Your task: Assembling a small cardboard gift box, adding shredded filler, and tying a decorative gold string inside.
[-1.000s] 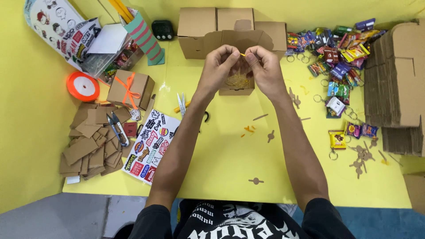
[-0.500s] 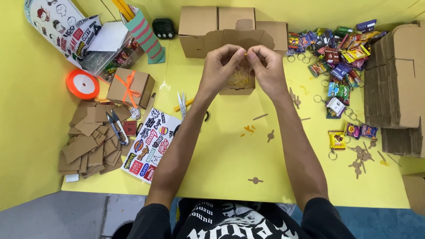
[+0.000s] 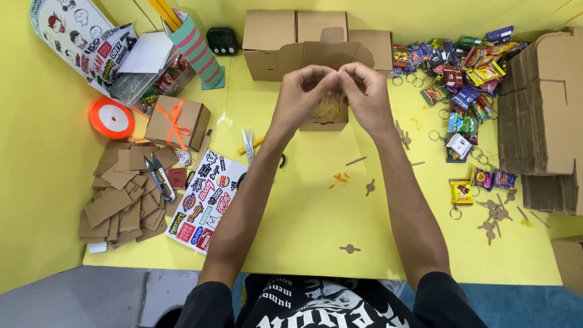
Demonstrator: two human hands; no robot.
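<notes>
Cardboard box, open-topped, holds pale straw-like shreds inside.

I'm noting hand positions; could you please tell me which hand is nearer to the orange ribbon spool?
Left. The left hand is raised over the small open cardboard box, on the side toward the orange ribbon spool; the right hand is beyond it, farther away.

Left hand and right hand meet fingertip to fingertip above an open cardboard box containing straw-coloured filler. Scissors lie left of the box on the yellow table. Keychain packets lie to the right.
</notes>
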